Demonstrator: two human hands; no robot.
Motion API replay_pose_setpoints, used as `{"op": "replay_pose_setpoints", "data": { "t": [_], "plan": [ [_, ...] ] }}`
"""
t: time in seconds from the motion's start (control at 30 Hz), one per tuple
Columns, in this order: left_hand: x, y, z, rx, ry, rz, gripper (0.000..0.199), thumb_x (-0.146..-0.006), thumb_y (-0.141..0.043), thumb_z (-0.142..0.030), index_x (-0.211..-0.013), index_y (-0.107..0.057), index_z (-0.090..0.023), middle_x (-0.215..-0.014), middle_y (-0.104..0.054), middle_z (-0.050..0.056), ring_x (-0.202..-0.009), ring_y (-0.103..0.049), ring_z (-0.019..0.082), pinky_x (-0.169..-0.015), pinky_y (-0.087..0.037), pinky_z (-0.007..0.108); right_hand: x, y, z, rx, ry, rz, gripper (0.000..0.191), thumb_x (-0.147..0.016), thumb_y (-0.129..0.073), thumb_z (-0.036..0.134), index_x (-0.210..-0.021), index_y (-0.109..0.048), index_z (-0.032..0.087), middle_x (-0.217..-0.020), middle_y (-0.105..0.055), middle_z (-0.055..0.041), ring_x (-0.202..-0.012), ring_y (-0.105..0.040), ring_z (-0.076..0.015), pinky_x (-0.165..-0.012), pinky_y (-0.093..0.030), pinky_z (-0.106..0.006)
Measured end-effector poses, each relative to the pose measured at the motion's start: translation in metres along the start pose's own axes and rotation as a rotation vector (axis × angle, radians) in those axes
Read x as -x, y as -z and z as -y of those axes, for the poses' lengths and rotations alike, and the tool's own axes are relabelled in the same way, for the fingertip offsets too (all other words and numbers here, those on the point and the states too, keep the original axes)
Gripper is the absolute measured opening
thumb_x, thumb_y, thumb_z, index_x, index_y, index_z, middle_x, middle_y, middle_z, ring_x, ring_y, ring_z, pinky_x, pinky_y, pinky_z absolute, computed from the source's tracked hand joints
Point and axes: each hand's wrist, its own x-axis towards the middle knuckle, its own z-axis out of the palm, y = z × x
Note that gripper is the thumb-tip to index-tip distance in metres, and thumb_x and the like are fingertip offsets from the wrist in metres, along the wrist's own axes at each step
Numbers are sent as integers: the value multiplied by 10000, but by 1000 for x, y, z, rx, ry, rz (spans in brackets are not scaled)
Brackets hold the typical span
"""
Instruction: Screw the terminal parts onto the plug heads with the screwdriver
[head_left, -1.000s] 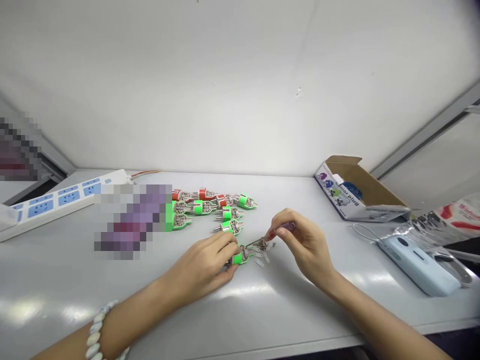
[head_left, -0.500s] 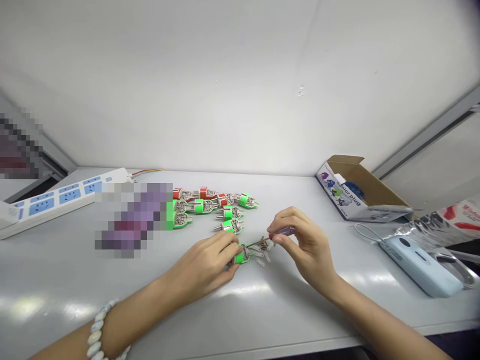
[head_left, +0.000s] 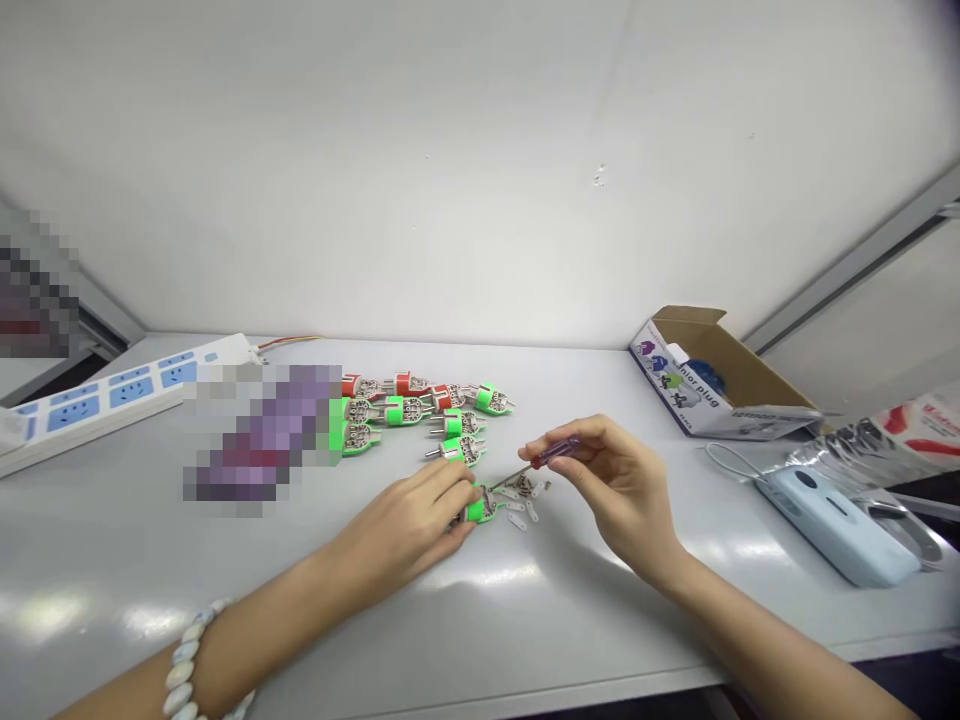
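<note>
The tabletop [head_left: 525, 640] looks smooth and glossy, the screwdriver [head_left: 535, 464] translucent plastic and metal, the nearest plug [head_left: 477, 509] plastic, the far-right box [head_left: 677, 385] printed cardboard, the left power strip [head_left: 154, 384] smooth plastic.

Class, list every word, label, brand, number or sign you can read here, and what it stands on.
"nior plug": on the side of the open box; any letters before it are unclear.
Too small or blurred: the other print on that box.
Too blurred: the red print on the packet at far right.

Grey table [head_left: 592, 640], plugs [head_left: 453, 424], white power strip [head_left: 131, 392], open box [head_left: 673, 384]
</note>
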Motion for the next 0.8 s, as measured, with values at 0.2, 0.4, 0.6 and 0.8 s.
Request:
{"op": "replay_pose_setpoints", "data": {
  "t": [0.2,0.4,0.6,0.8],
  "plan": [
    [-1,0,1,14,18,7,102,-1007,-463,-155,-969,-550,-191,-987,-621,59,-883,-618,216,-732,-516,311,4,-2,-2,100,147,2,313,-979,-634,116,-1209,-612,327,-1033,-774,7,-935,-756,-200,-795,-637,-373],
    [0,0,1,21,12,6,90,-995,-475,-133,-963,-534,-193,-987,-619,63,-892,-623,220,-724,-508,307,8,-3,-13,262,276,-122,333,-923,-712,104,-1177,-651,310,-967,-747,-6,-809,-739,-208,-741,-618,-409],
    [1,0,0,6,26,17,113,-996,-467,-113,-991,-543,-196,-1009,-633,61,-898,-626,219,-749,-527,321,10,-9,-9,115,213,-191,276,-896,-750,105,-1082,-659,288,-888,-753,13,-814,-766,-218,-734,-639,-389],
    [1,-1,-1,21,11,-6,103,-982,-510,-96,-990,-560,-185,-1040,-642,66,-934,-636,222,-775,-530,313,6,-5,-3,38,148,-95,154,-924,-726,130,-967,-639,249,-933,-792,-19,-828,-785,-223,-717,-666,-380]
  ]
}}
